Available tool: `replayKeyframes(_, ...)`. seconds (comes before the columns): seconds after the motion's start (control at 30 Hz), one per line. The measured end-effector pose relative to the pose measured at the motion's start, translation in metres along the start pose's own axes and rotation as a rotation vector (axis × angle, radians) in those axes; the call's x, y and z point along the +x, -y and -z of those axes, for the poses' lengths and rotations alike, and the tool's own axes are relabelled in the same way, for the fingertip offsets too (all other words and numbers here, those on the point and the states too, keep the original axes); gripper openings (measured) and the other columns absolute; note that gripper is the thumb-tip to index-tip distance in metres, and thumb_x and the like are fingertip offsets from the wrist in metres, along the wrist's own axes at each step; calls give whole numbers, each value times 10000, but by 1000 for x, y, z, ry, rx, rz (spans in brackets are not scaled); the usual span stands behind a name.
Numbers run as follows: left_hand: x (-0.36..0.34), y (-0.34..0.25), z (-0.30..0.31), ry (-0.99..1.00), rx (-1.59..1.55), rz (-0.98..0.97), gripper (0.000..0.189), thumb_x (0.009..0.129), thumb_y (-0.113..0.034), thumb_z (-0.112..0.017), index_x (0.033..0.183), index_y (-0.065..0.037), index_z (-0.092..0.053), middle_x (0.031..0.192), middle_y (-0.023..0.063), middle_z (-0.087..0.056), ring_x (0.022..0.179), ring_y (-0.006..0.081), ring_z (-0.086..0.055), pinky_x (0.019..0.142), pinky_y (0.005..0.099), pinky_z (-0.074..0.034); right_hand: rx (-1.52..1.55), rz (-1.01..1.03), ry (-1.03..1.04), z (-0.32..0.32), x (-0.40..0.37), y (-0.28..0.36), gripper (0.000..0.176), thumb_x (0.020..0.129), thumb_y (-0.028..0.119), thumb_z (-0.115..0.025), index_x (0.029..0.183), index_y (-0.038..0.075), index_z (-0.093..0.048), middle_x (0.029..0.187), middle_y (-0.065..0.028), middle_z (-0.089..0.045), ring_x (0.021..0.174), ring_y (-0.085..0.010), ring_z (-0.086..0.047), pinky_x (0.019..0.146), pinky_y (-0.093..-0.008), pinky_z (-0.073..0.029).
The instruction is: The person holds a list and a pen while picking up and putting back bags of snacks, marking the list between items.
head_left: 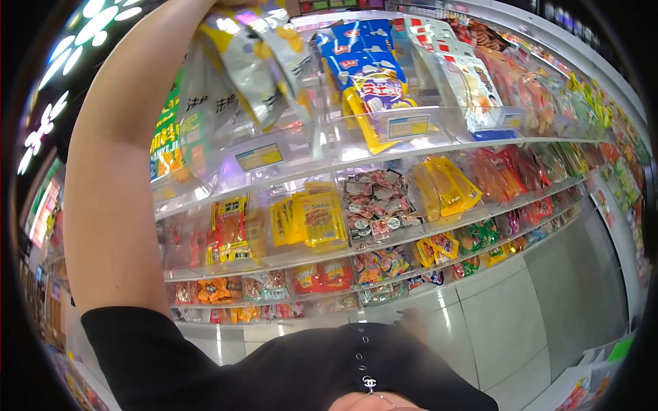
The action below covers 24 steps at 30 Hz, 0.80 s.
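Observation:
My left arm (113, 151) reaches up along the left side to the top shelf. My left hand is mostly cut off by the upper frame edge, at the tops of silver-and-yellow snack bags (240, 68). Its fingers are hidden, so a grip on a bag cannot be confirmed. These bags stand upright and lean in a clear shelf bin, behind a price label (259, 157). Low beside my black shirt, a blurred, skin-coloured shape (414, 323) looks like my right hand; its fingers cannot be made out.
Blue-and-yellow snack bags (370, 75) and white bags (469, 82) fill neighbouring bins. Below are yellow packets (319, 216), dark small packets (379, 198) and several lower rows of snacks. Clear plastic lips (329, 154) edge the shelves. Grey floor tiles (504, 329) lie at right.

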<state>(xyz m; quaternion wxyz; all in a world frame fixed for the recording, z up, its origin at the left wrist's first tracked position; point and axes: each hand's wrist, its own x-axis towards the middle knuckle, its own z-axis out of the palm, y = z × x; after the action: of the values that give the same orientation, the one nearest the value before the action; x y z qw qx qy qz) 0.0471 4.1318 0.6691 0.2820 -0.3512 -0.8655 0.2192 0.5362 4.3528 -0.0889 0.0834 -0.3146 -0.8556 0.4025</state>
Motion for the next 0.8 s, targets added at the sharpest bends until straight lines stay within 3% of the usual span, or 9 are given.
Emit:
replayKeyframes(0.17,-10,1,-4,-1,47,-96,283,814,-278,-547,839,-17,-652,858,197,-648,832,363,-615,748,446,-482,87,-15,0,-8,3,-14,276,625,178,-688,899,155,-666,826,-96,-671,805,-299,-643,687,-376,-500)
replayKeyframes(0.27,3,22,-29,-13,426,-572,265,814,-262,-553,863,-19,-646,870,192,-652,841,358,-614,762,431,-478,129,-27,35,-9,3,-18,276,623,179,-691,896,153,-664,825,-98,-670,805,-296,-643,690,-373,-499)
replayKeyframes(0.37,-25,-12,-29,-14,-185,-87,278,839,-280,-562,942,-39,-653,900,163,-665,850,309,-625,761,391,-482,95,19,37,-7,9,-31,281,626,182,-694,904,155,-662,829,-95,-671,805,-294,-644,696,-372,-498)
replayKeyframes(0.43,-38,-26,-32,45,-342,22,312,862,-316,-558,986,-48,-655,907,132,-672,839,263,-627,757,368,-480,-6,65,-52,-4,2,-28,284,632,183,-694,913,157,-662,836,-91,-673,806,-291,-645,702,-371,-497)
replayKeyframes(0.57,-63,-48,-40,236,-624,194,375,897,-379,-534,1075,-68,-647,922,97,-674,838,192,-615,765,335,-470,28,-80,54,38,-7,15,293,637,182,-690,929,170,-664,839,-77,-678,803,-279,-648,705,-369,-500)
replayKeyframes(0.67,-70,-55,-51,197,-686,213,458,868,-432,-569,1131,-61,-626,984,94,-662,859,184,-610,787,325,-467,168,-151,93,41,-1,15,300,632,186,-689,932,184,-670,823,-69,-680,795,-271,-650,705,-368,-503)
replayKeyframes(0.73,-76,-61,-46,215,-660,280,566,807,-491,-633,1170,-57,-606,1085,83,-643,883,187,-613,800,322,-469,43,-127,46,37,-4,13,297,629,194,-689,926,186,-673,821,-70,-680,792,-273,-651,702,-369,-504)
replayKeyframes(0.8,-75,-61,-48,318,-700,164,569,779,-461,-680,1174,-59,-601,1088,83,-641,903,191,-609,794,320,-474,-3,-103,73,37,-3,7,299,623,208,-688,922,197,-679,821,-75,-677,784,-277,-651,697,-371,-507)
